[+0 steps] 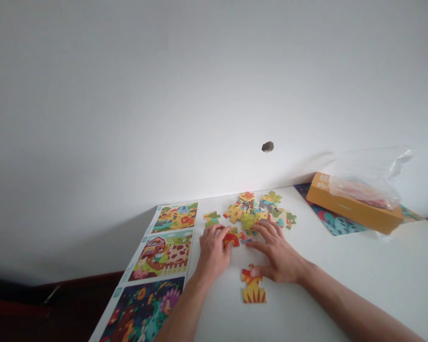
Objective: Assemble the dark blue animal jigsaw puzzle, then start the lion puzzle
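As a plastic bag (pixel 364 190) tops the box (pixel 356 216), left hand (pixel 213 251) curled; right hand (pixel 278 254) open

Place: we're in a home, by the look of it
Signs: we see children's jigsaw pieces (pixel 251 211), an orange puzzle box (pixel 353 209), a white table (pixel 378 270), a white wall (pixel 214 95)

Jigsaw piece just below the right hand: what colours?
The jigsaw piece is yellow and red-orange, with a spiky pattern at its base; head view shows it best.
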Demonstrator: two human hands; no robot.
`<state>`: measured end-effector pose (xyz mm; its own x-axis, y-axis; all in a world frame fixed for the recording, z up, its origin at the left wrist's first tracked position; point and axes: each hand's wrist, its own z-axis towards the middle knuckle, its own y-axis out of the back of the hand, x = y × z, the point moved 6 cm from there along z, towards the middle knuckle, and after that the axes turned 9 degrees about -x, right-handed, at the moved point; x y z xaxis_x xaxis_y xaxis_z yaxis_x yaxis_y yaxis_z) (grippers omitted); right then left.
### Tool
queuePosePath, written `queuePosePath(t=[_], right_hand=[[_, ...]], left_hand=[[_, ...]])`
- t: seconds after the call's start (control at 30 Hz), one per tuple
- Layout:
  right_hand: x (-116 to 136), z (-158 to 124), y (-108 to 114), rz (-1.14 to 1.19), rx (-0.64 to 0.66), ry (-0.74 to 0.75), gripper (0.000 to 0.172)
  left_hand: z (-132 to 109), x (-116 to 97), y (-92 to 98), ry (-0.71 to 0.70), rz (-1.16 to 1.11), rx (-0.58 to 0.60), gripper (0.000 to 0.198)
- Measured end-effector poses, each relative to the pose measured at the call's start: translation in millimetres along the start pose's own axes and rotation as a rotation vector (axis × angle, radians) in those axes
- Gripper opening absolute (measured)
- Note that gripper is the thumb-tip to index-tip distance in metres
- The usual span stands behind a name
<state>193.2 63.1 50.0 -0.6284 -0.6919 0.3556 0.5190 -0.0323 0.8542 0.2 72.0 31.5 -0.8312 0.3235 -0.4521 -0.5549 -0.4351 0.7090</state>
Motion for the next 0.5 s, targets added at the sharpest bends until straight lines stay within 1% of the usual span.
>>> queuePosePath(t=[0.07, 0.17, 0.23, 0.3, 0.4, 0.5], right_hand=[[1, 1, 1, -0.010, 0.000, -0.004, 0.065], [6, 1, 7, 0.001, -0.003, 0.003, 0.065], [10, -1, 7, 0.039, 0.048, 0.009, 0.059], [15, -5, 6, 0.070, 0.116, 0.013, 0.056], [19, -9, 2, 0.079, 0.169, 0.027, 0.056], [19, -11, -1, 0.096, 0.204, 0.031, 0.051]], left_hand=[[1, 3, 1.0, 0.037, -0.089, -0.032, 0.044], [3, 8, 3.5, 0.107, -0.258, -0.074, 0.033], [4, 8, 5.2, 0.142, -0.365, -0.085, 0.026], [4, 7, 6.5, 0.164, -0.460, -0.084, 0.022], [4, 2, 6.0, 0.181, -0.554, -0.043, 0.020], [4, -6, 2.5, 0.133, -0.579, 0.049, 0.013]])
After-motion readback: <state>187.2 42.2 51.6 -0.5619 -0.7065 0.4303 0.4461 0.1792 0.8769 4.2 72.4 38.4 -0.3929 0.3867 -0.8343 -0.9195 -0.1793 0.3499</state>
